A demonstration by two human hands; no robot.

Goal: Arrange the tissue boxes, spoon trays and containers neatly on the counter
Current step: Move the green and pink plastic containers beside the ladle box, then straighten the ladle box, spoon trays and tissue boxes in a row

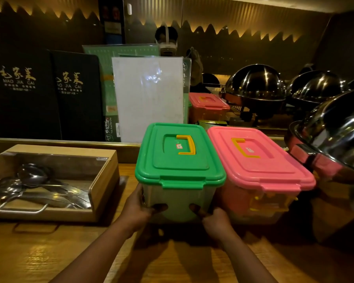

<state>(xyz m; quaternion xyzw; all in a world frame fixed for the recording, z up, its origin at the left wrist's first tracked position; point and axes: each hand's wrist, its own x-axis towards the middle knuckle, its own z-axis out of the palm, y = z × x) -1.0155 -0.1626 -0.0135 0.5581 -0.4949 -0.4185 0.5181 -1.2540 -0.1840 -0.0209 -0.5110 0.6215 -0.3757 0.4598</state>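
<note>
A green-lidded container (178,152) with a yellow handle stands on the wooden counter (49,252), touching a pink-lidded container (258,158) on its right. My left hand (137,209) grips the green container's lower left corner, thumb on the front wall. My right hand (213,217) grips its lower right corner the same way. To the left sits a wooden spoon tray (104,180) holding several metal spoons and ladles (33,184).
Black menu books (29,94) and a white board (147,97) lean against the back ledge. Another pink container (207,105) sits behind. Shiny domed chafing dishes (335,144) crowd the right side. A person's head shows behind the board.
</note>
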